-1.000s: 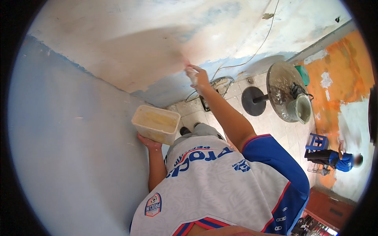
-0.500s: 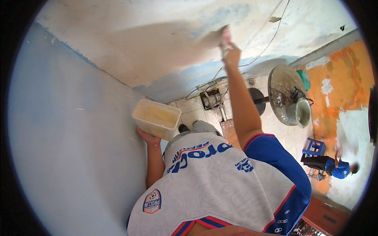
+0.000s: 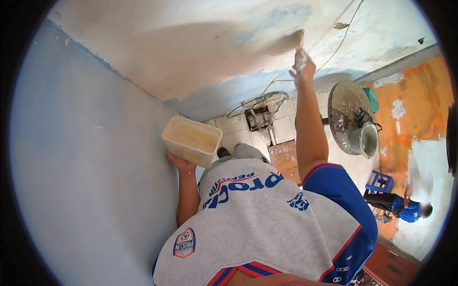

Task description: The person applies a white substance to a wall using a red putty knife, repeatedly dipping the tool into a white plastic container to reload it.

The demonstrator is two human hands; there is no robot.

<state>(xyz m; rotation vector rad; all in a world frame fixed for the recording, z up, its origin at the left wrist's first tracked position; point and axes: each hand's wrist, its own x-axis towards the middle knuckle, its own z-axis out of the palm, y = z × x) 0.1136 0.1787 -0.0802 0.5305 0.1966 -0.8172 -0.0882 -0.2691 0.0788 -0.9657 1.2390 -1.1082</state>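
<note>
Tub (image 3: 187,151) in left fingers (image 3: 171,158), scraper (image 3: 301,40) in right fingers (image 3: 300,63)

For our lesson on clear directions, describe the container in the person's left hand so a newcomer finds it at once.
Start at the blue-grey wall filling the picture's left side. Just right of it, the person's left hand holds a pale tub. Its open, rectangular shape and yellowish inside set it apart from the round, greyish bucket by the round table.
</note>
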